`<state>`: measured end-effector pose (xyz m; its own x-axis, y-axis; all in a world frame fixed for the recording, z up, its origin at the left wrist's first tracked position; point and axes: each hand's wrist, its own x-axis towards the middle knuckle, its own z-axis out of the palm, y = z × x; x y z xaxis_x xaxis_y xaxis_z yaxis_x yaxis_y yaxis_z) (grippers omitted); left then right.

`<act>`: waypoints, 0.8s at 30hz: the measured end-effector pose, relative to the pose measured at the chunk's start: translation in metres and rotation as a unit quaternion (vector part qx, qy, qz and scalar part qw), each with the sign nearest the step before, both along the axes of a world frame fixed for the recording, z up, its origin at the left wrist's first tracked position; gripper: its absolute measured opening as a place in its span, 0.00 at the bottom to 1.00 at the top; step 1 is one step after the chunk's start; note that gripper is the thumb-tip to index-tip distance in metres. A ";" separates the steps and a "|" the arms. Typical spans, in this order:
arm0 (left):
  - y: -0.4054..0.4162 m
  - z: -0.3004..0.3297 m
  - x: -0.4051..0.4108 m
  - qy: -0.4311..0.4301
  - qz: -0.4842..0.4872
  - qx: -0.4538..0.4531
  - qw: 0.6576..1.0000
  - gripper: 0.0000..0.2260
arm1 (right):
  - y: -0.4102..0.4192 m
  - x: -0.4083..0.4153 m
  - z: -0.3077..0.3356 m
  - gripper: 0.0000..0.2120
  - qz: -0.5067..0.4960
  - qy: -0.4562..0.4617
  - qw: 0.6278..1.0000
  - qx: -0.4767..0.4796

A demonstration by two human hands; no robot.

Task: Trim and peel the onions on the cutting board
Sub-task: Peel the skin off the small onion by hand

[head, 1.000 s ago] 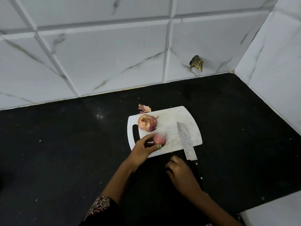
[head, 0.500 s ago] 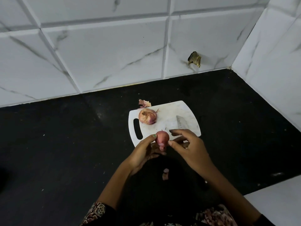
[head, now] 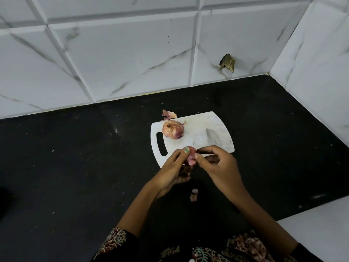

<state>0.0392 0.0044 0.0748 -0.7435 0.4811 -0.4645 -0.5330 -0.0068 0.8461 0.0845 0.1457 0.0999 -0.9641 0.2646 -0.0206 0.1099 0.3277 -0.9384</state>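
Just below the middle of the frame, at the near edge of the board [head: 221, 125], the left hand [head: 172, 170] holds a small onion [head: 191, 158], fingers curled round it from the left with the green-painted thumbnail on top. The right hand [head: 220, 167] meets it from the right, thumb and forefinger pinched at the onion's side, seemingly on a bit of skin, though I can't see the skin itself between the fingertips. So the onion lies between the two hands, touching both, lifted off the board and over the dark counter [head: 75, 167]. Its long axis looks to run roughly up and down in the frame, with the lower end poking out beneath the fingers; any peeling pull would likely go down or rightward, away from the left hand's grip. The second, bigger onion [head: 172, 128] rests at the upper left of the board, unpeeled by the look of it, well apart from both hands and somewhat nearer the left. The knife [head: 211, 138] lies on the board's right side, just beyond the right hand. Scraps of peel [head: 194, 195] lie on the counter below the hands, and another peel scrap [head: 168, 114] sits at the board's upper left corner.
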 end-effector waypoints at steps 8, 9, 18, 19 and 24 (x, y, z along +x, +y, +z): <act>0.001 0.001 0.001 0.000 0.007 -0.011 1.000 0.22 | -0.009 0.006 -0.005 0.04 0.001 0.016 1.000 -0.016; 0.001 0.000 0.001 -0.003 0.010 -0.009 1.000 0.22 | -0.008 0.006 -0.006 0.03 0.001 0.010 0.999 -0.041; -0.003 -0.002 -0.005 -0.083 0.039 0.047 0.995 0.23 | 0.004 0.003 0.001 0.02 -0.054 -0.015 0.976 -0.212; -0.004 -0.003 -0.005 -0.090 0.037 0.050 0.994 0.23 | 0.008 0.002 0.000 0.02 -0.066 -0.010 0.982 -0.174; -0.002 -0.003 0.000 -0.113 0.043 0.057 0.991 0.23 | 0.022 -0.002 -0.018 0.03 0.003 -0.035 0.990 0.135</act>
